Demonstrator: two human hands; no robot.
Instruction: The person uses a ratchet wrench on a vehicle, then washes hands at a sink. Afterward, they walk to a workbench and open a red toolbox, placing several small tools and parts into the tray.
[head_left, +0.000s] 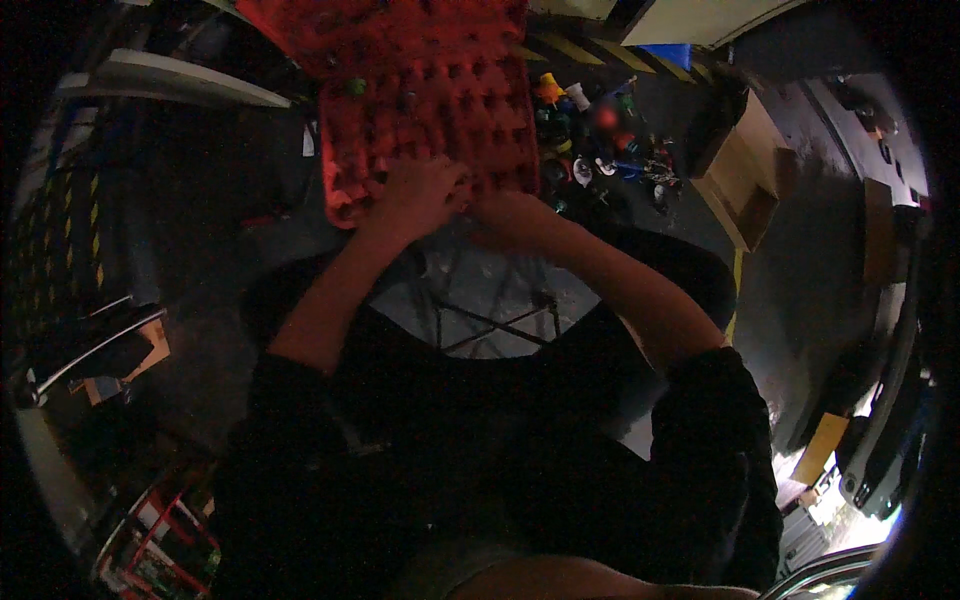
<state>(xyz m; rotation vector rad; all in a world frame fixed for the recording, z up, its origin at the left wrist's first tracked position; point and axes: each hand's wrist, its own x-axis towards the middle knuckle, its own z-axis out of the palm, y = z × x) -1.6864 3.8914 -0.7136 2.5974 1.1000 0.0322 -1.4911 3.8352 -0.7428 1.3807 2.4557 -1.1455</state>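
Observation:
A red case [430,120] with rows of moulded slots lies opened out in front of me, its raised lid [390,30] on the far side. My left hand [425,192] is over the near edge of the case with its fingers curled inward. Right beside it, my right hand [508,216] is closed at the near right corner, its fingertips close to the left hand's. Whatever the fingers hold is too dark and small to make out. A small green piece [356,87] sits in the far left part of the case.
Right of the case lies a heap of small coloured parts [600,140], some yellow, red, blue and white. Beyond it stands an open cardboard box [745,170]. Yellow and black striped tape [565,50] runs along the floor behind. My knees flank a low wire-framed support.

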